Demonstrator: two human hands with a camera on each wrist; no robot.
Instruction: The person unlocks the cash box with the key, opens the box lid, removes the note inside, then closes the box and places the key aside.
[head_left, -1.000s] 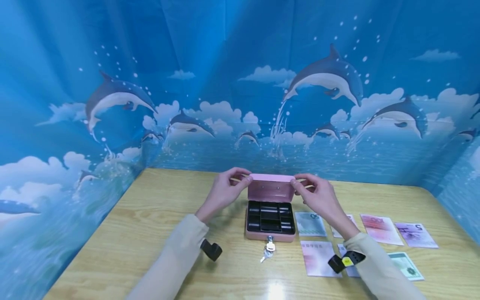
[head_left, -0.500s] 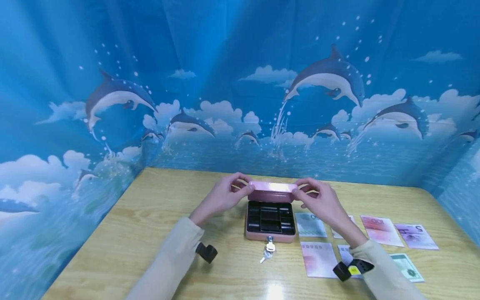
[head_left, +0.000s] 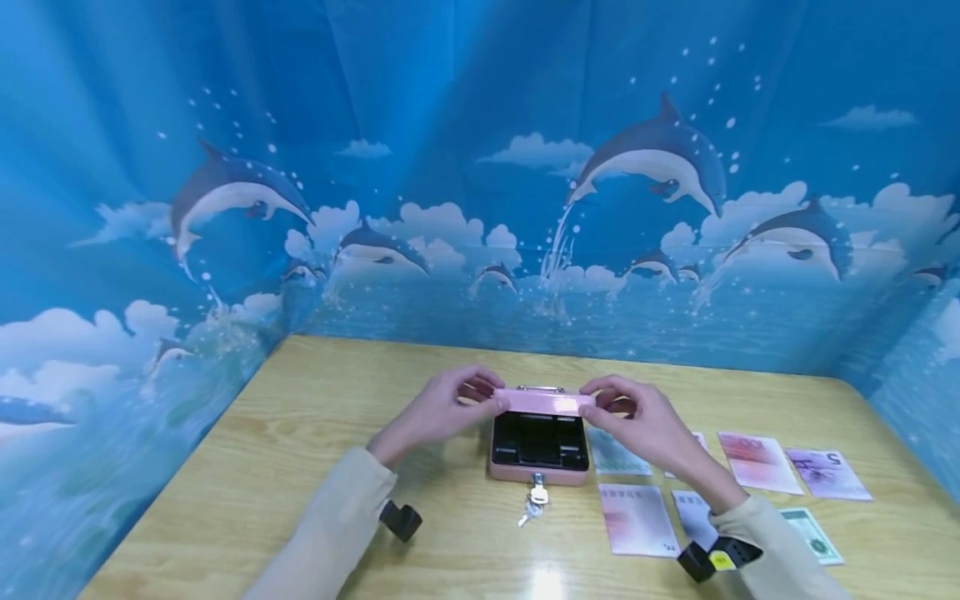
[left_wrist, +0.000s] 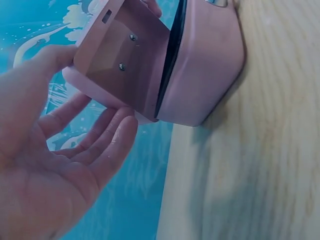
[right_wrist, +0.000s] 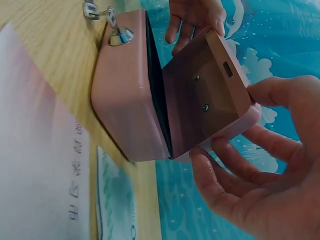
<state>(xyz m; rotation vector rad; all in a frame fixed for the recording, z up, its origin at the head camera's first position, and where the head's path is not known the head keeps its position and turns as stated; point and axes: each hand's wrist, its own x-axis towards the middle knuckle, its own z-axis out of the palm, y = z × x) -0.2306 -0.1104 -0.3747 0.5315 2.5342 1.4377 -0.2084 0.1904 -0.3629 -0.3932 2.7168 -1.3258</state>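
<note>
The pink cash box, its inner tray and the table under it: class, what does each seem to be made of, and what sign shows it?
Pink cash box: probably painted sheet metal; smooth satin sheen, rounded corners, rivets inside the lid.
Inner tray: likely black moulded plastic, glossy compartments.
Table: wood or wood-look laminate; pale grain under a shiny finish that reflects light.

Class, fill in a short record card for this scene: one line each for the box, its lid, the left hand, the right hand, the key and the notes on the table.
box: pink cash box on the wooden table, black tray inside
lid: lid partly open, tilted over the tray
left hand: left hand holds the lid's left end
right hand: right hand holds the lid's right end
key: key in the front lock, more keys hanging
notes: banknotes spread flat right of the box
</note>
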